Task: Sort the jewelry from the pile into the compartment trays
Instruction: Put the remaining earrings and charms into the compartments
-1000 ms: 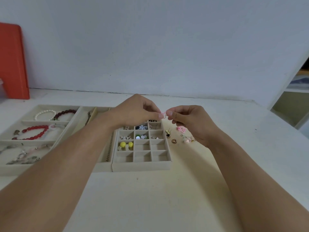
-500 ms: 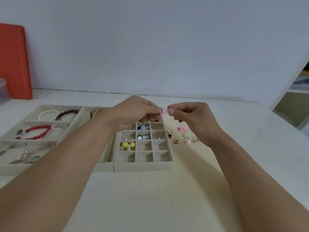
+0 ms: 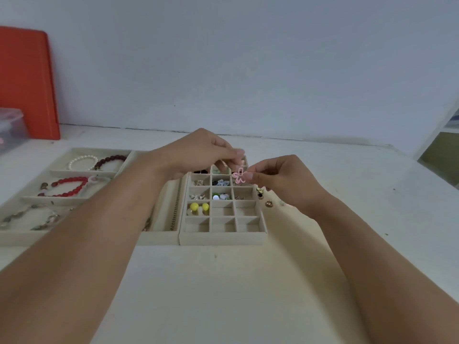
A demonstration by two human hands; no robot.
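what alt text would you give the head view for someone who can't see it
The right hand pinches a pink flower earring above a grid tray of small jewelry, the left hand close beside. Bracelets lie in a tray to the left.

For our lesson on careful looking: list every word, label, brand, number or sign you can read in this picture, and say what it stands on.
None: no readable text shows anywhere.
The orange board, the clear plastic box, the grid tray and the bracelet tray carry no print.
The pink flower charm pinched by the right hand has no lettering.
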